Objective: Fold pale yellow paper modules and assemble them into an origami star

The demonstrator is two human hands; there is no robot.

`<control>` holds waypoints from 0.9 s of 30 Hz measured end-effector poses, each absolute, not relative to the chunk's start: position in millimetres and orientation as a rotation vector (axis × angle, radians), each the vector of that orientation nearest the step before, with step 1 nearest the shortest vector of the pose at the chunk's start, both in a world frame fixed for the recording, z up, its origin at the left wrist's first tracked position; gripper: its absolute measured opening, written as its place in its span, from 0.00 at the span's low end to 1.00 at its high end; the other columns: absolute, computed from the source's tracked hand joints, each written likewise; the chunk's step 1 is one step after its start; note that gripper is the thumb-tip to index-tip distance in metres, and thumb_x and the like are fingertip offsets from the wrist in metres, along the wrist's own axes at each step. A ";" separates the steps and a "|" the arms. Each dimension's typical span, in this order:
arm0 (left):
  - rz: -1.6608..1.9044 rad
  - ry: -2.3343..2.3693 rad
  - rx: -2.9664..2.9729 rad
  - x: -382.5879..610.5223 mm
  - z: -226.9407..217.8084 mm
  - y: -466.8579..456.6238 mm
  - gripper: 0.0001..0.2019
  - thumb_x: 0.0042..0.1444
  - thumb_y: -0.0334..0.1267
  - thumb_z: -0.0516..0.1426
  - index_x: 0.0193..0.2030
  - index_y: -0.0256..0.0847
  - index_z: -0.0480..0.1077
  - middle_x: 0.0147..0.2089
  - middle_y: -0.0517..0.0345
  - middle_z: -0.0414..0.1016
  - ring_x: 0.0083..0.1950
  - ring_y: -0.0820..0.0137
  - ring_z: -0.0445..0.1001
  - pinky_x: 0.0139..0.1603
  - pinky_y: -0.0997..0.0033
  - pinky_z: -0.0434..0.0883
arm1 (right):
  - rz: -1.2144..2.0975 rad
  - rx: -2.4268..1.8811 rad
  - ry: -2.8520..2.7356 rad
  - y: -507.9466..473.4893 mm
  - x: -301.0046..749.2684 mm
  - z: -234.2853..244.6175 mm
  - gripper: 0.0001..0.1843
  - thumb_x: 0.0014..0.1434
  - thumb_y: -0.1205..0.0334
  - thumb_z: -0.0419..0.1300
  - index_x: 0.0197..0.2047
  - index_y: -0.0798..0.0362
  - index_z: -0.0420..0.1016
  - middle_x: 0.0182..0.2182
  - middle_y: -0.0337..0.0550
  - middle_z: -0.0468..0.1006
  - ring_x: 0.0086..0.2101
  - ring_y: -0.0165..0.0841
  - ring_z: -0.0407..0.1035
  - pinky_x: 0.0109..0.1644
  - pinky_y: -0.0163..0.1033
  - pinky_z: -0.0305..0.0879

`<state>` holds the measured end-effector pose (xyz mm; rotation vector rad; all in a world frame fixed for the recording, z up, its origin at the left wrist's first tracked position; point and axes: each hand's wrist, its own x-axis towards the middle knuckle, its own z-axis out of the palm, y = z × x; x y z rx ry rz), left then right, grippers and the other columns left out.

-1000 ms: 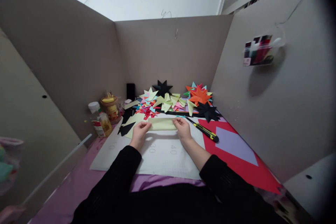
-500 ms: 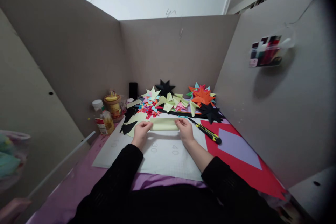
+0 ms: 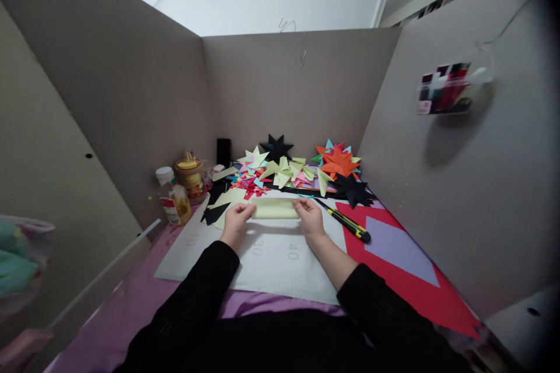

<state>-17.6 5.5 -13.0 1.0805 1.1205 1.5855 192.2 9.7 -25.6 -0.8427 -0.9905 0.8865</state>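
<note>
Paper strip point(image 3: 275, 208), pinched by left hand point(image 3: 237, 222) and right hand point(image 3: 311, 220), no points yet; finished-looking stars point(image 3: 338, 162) beyond it!

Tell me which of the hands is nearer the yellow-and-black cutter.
Right. The right hand is just left of the cutter; the left hand is farther left, across the pale yellow paper.

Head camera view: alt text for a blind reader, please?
A person's left hand and right hand hold pale green paper by its ends above a white sheet, with folded stars behind and a utility knife to the right.
</note>
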 end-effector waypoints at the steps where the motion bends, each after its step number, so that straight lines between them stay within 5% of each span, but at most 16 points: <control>1: 1.584 1.122 1.084 -17.8 -13.4 5.8 0.13 0.38 0.42 0.65 0.19 0.37 0.67 0.19 0.64 0.66 0.22 0.76 0.62 0.27 0.75 0.60 | 0.888 -0.840 -0.985 10.1 192.3 -26.0 0.14 0.46 0.52 0.66 0.31 0.53 0.74 0.26 0.38 0.75 0.27 0.31 0.67 0.34 0.36 0.63; 27: 1.640 1.092 1.138 -16.8 -9.8 3.1 0.15 0.38 0.42 0.65 0.22 0.39 0.63 0.19 0.65 0.66 0.22 0.76 0.65 0.26 0.75 0.62 | 0.858 -0.867 -1.015 9.9 193.8 -26.4 0.15 0.47 0.51 0.65 0.32 0.54 0.74 0.25 0.38 0.74 0.27 0.30 0.66 0.33 0.36 0.62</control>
